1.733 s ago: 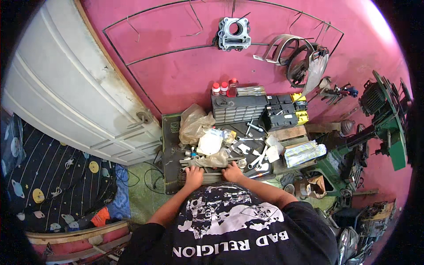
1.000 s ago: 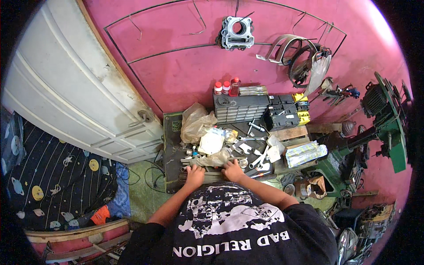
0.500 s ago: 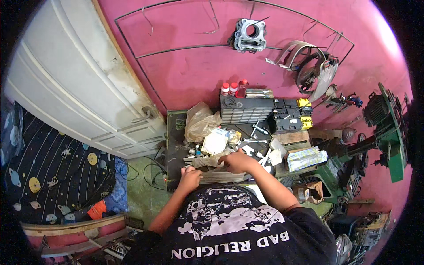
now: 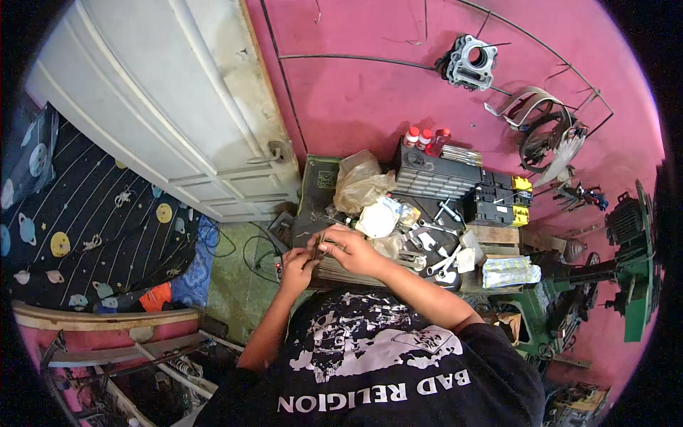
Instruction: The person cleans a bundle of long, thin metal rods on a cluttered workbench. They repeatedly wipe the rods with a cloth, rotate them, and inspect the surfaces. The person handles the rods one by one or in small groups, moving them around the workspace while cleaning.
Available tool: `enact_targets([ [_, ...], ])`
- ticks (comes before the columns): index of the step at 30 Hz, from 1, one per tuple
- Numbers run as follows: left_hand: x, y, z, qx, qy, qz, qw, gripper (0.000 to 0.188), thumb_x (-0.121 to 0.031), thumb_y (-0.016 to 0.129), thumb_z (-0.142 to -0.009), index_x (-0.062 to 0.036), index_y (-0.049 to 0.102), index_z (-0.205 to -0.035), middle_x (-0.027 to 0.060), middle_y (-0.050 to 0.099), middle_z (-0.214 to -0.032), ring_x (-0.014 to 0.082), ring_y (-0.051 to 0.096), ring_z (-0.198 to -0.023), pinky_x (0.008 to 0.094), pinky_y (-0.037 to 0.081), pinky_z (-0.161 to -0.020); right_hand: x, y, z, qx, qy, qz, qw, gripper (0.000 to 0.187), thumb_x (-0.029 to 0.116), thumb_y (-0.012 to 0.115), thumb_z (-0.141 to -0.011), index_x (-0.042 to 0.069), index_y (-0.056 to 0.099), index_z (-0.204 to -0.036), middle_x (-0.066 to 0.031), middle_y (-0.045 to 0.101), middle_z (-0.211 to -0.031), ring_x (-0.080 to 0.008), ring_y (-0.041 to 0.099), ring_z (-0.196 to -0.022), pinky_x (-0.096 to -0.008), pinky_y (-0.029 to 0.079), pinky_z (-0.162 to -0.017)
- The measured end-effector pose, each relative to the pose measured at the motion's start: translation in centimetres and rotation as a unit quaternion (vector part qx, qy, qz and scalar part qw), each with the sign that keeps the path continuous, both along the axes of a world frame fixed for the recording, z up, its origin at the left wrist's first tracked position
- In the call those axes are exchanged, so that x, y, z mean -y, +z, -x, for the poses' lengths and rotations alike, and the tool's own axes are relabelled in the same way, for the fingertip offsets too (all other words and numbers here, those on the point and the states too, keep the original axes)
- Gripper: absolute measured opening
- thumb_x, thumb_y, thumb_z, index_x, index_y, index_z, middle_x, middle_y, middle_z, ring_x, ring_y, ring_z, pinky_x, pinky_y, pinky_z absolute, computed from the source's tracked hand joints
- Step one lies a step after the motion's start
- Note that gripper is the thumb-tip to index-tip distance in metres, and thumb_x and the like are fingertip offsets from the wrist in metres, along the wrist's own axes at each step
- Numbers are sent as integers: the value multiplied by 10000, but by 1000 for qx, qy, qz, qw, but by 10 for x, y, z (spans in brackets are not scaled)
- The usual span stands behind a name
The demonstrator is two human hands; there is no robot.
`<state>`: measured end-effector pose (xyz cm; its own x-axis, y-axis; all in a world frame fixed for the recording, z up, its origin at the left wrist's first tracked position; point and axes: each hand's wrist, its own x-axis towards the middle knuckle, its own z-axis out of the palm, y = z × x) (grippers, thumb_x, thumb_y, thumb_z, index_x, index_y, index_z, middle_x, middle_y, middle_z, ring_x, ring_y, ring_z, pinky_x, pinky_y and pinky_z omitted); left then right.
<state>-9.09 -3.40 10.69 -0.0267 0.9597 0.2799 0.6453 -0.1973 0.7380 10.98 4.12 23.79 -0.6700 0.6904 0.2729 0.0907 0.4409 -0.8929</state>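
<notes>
My two hands have come together over the front left of the dark workbench (image 4: 311,201). My right hand (image 4: 350,250) reaches across from the right, fingers bent and pinched round a thin, dark, narrow piece (image 4: 318,246) too small to name. Close beside it, my left hand (image 4: 293,272) has its fingers curled up against the same piece. Beneath the hands lies a grey ribbed stack (image 4: 341,275) along the bench's front edge. Just beyond them sit a crumpled brownish plastic bag (image 4: 364,186) and a whitish round packet (image 4: 379,218).
Spanners (image 4: 445,262) and a T-handle tool (image 4: 448,211) lie on the bench's right. A grey drawer cabinet (image 4: 435,179) stands behind, with red-capped bottles (image 4: 418,136) on top, beside black-and-yellow cases (image 4: 501,201). A green machine (image 4: 638,285) rises at right; a white door (image 4: 206,114) is at left.
The view has swung left, so the bench appears farther right. My right hand has moved left to meet my left hand, and a thin dark piece now shows between them.
</notes>
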Motion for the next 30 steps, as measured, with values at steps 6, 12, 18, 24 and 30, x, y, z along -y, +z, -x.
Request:
enact_targets([
  [6, 5, -5, 6, 15, 30, 23, 999, 182, -145, 749, -786, -46, 715, -934, 115, 665, -941, 318, 598, -964, 429, 413, -890, 11, -7, 19, 39, -26, -82, 996, 226, 118, 600, -935, 46, 643, -1145, -116, 665, -1041, -308, 607, -996, -405, 455, -904],
  [12, 5, 10, 7, -5, 19, 5, 1000, 149, -127, 731, -786, -45, 711, -909, 105, 674, -935, 297, 616, -946, 424, 409, -891, 12, -14, 20, 57, -8, -71, 996, 228, 158, 625, -911, 64, 665, -1115, -118, 677, -1056, -303, 600, -1040, -422, 421, -918],
  [18, 5, 36, 11, -8, 6, -13, 1000, 145, -108, 731, -770, -49, 716, -902, 108, 671, -943, 293, 612, -950, 415, 407, -904, 10, 1, 21, 23, -19, -101, 994, 215, 172, 639, -901, 73, 692, -1084, -100, 691, -1014, -290, 615, -1000, -400, 416, -890],
  [24, 5, 49, 9, 28, 46, -37, 998, 139, -84, 725, -763, -23, 697, -885, 136, 672, -942, 317, 628, -891, 412, 453, -843, 14, -4, 24, 47, -23, -68, 996, 234, 183, 655, -909, 91, 697, -1120, -81, 682, -1041, -262, 605, -1022, -388, 420, -920],
  [30, 5, 64, 4, 30, -2, -58, 998, 147, -86, 719, -769, -20, 697, -898, 137, 684, -943, 319, 643, -902, 401, 459, -854, 14, 1, 22, 91, 19, -103, 990, 257, 205, 632, -926, 107, 683, -1158, -89, 675, -1058, -269, 597, -1042, -405, 415, -929],
])
